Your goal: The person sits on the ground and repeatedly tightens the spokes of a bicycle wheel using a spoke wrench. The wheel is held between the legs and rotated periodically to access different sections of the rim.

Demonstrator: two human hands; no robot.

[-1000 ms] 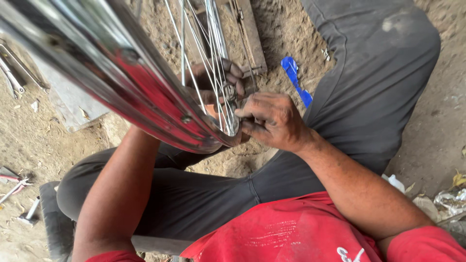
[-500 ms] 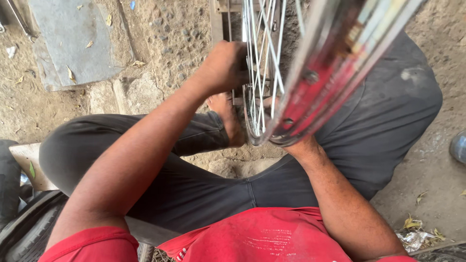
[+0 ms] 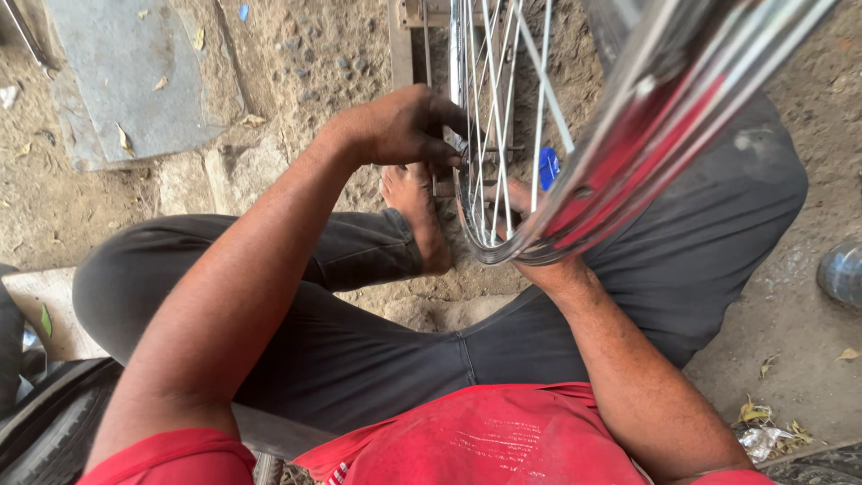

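Two bare hands work at spoked wheel (image 3: 575, 144), held upright between person's knees above dirt ground (image 3: 296, 54). Left hand (image 3: 400, 126) closed around spokes at wheel's left face, fingers pinching near hub. Right hand (image 3: 530, 216) mostly hidden behind chrome rim (image 3: 628, 153); grip cannot be told. Bare foot (image 3: 417, 211) rests just below left hand. Small blue object (image 3: 549, 166) visible through spokes. Grey slab (image 3: 135, 81) lies upper left, tyre (image 3: 45, 431) at lower left corner.

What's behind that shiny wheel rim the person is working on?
Behind the wheel rim the right hand shows only in part through the spokes; its fingers are covered. A small blue thing peeks through, with dirt ground beyond.
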